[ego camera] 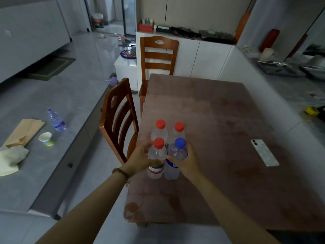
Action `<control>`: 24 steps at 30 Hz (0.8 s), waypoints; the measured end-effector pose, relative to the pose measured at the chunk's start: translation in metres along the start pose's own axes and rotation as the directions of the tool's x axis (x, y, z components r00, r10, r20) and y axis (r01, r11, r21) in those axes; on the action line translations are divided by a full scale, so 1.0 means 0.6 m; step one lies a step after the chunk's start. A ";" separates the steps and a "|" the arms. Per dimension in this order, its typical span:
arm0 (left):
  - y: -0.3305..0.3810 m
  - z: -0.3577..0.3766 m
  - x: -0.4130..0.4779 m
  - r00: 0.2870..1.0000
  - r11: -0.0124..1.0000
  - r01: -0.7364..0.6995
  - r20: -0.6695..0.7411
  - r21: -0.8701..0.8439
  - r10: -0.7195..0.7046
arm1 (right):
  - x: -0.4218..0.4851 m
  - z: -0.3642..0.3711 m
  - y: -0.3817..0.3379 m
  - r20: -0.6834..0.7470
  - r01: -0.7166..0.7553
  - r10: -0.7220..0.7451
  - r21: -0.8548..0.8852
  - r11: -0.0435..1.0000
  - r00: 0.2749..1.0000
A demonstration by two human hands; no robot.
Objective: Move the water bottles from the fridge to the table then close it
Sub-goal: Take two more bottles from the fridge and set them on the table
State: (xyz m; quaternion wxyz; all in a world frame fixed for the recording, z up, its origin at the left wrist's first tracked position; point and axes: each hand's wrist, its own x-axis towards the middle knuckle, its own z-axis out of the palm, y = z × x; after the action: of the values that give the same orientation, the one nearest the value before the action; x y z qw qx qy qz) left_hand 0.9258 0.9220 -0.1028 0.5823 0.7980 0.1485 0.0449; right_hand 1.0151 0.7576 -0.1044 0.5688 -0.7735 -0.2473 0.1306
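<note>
My left hand (140, 158) wraps the red-capped bottle (157, 156), my right hand (189, 162) the blue-capped bottle (176, 154), perhaps touching the table (219, 120). Two standing bottles (160, 132) sit at twelve o'clock. Probably heavy, thin-walled and slick: I'd grip mid-body.

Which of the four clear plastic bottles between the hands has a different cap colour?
The clear plastic bottle with the blue cap, near right in the bunch, gripped by the right hand; the other three are red-capped bottles.
</note>
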 end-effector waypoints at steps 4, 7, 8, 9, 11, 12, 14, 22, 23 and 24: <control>-0.005 -0.003 0.004 1.000 1.000 0.022 0.010 -0.015 -0.022 | 0.007 0.000 0.009 0.045 0.023 -0.022 -0.010 1.000 0.999; -0.007 -0.002 0.004 1.000 1.000 0.028 0.006 0.008 -0.028 | 0.006 -0.003 0.016 0.059 0.023 -0.022 -0.027 0.999 0.998; -0.009 -0.001 0.003 1.000 0.999 0.029 0.001 0.018 -0.029 | 0.003 -0.006 0.016 0.068 0.027 -0.025 -0.029 0.999 0.997; -0.009 0.000 0.001 1.000 0.999 0.025 -0.006 0.027 -0.025 | 0.000 -0.010 0.016 0.083 0.031 -0.028 -0.038 0.999 0.996; -0.011 0.000 -0.002 1.000 0.998 0.009 -0.011 0.056 -0.009 | -0.006 -0.018 0.016 0.108 0.040 -0.034 -0.055 0.998 0.994; -0.010 0.000 -0.003 1.000 0.998 0.004 -0.010 0.067 -0.003 | -0.008 -0.020 0.015 0.112 0.037 -0.031 -0.054 0.998 0.993; -0.008 -0.002 -0.003 1.000 0.997 0.001 -0.009 0.077 -0.001 | -0.010 -0.019 0.013 0.101 0.034 -0.030 -0.043 0.998 0.994; 0.005 -0.006 -0.007 0.999 0.996 0.037 0.015 0.078 -0.038 | -0.017 -0.003 0.005 -0.004 0.033 -0.033 -0.018 0.999 0.999; 0.005 -0.005 -0.008 0.999 0.997 0.042 0.015 0.070 -0.043 | -0.019 -0.003 0.004 -0.006 0.034 -0.034 -0.025 0.999 0.999; 0.004 -0.004 -0.009 0.999 0.997 0.048 0.016 0.063 -0.049 | -0.019 -0.002 0.002 -0.008 0.034 -0.035 -0.031 0.999 0.999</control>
State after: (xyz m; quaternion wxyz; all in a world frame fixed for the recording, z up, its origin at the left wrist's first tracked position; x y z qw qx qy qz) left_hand 0.9206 0.9219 -0.0992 0.5593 0.8124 0.1642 0.0189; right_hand 1.0063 0.7499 -0.1061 0.5600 -0.7783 -0.2603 0.1139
